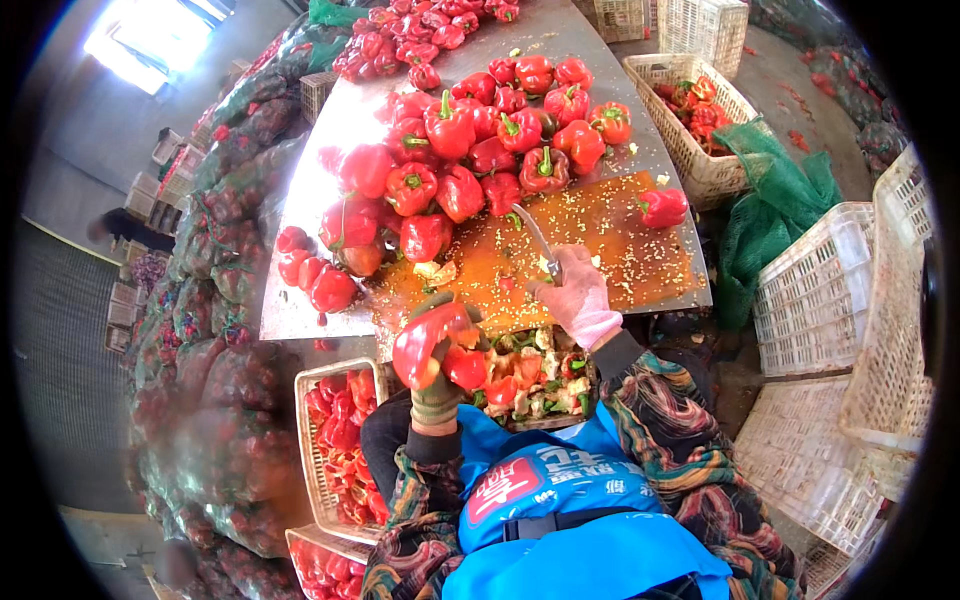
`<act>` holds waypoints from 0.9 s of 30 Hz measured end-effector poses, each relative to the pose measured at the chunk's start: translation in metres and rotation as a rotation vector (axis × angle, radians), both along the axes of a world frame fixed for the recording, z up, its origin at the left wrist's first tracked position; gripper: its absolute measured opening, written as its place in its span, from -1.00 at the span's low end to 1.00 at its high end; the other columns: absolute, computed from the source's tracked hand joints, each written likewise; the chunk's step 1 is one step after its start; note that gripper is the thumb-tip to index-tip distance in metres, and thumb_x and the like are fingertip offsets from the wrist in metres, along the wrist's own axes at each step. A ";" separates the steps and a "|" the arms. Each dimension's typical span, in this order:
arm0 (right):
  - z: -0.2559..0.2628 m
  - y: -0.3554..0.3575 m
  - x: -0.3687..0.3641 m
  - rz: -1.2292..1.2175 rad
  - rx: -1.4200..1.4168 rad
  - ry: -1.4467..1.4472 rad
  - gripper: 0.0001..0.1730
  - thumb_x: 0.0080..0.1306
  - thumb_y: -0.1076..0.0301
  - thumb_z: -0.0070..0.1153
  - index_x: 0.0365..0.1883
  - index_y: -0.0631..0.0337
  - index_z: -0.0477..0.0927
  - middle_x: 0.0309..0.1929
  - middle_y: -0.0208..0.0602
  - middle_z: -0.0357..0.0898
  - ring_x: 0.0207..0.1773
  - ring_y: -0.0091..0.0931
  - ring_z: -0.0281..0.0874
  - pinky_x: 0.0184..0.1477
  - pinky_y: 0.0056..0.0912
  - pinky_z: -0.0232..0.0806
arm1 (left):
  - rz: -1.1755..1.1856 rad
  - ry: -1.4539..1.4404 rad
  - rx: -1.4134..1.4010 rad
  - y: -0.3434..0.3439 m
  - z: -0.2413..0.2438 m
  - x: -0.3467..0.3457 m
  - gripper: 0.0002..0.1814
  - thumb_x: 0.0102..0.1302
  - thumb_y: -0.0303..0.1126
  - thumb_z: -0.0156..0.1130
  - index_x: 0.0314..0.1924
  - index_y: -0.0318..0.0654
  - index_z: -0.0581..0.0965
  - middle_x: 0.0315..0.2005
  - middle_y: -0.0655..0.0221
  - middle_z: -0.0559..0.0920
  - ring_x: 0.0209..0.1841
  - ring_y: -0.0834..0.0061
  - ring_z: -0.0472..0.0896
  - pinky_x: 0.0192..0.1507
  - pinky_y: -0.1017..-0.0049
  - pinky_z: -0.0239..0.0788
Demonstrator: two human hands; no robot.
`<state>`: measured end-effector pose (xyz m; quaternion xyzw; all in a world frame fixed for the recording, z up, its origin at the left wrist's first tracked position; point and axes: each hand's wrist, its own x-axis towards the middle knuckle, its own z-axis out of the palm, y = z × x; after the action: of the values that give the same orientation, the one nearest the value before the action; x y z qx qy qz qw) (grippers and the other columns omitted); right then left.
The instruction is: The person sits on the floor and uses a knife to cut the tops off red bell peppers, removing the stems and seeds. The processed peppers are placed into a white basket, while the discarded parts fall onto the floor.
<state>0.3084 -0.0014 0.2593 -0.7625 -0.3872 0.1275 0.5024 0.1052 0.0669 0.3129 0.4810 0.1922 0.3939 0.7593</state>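
Observation:
My left hand (439, 391), in a green and tan glove, holds a cut piece of red bell pepper (421, 346) just off the table's front edge. Another red piece (465, 367) shows against its fingers; whether it is gripped is unclear. My right hand (577, 294), in a pink glove, grips a knife (535, 229) with a slim curved blade pointing away over a wet orange cutting area (600, 217) strewn with seeds. Beyond the blade lies a pile of whole red bell peppers (457, 157). One pepper (663, 208) sits alone at the right.
Below my hands, a container holds pepper cores and scraps (540, 375). Cut red peppers fill a plastic crate (306, 427) at my left. Crates (814, 292) and green netting (780, 187) flank the metal table (559, 34) on the right; stacked mesh sacks (225, 435) line the left.

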 end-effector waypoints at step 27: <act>-0.021 0.006 -0.012 0.566 0.606 1.478 -0.70 0.52 0.32 -0.24 -0.03 0.28 0.51 -0.14 -0.28 0.61 -0.12 -0.51 0.60 -0.04 -0.41 0.51 | 0.357 0.351 0.847 -0.016 -0.029 0.056 -0.31 0.35 0.13 0.09 0.20 -0.35 0.43 0.00 0.08 0.51 0.04 0.12 0.52 0.10 0.26 0.36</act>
<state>0.2960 0.0048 0.2379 -0.1900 -0.1530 0.6048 0.7581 0.1611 0.0504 0.2836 0.7660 0.2195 0.4745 0.3740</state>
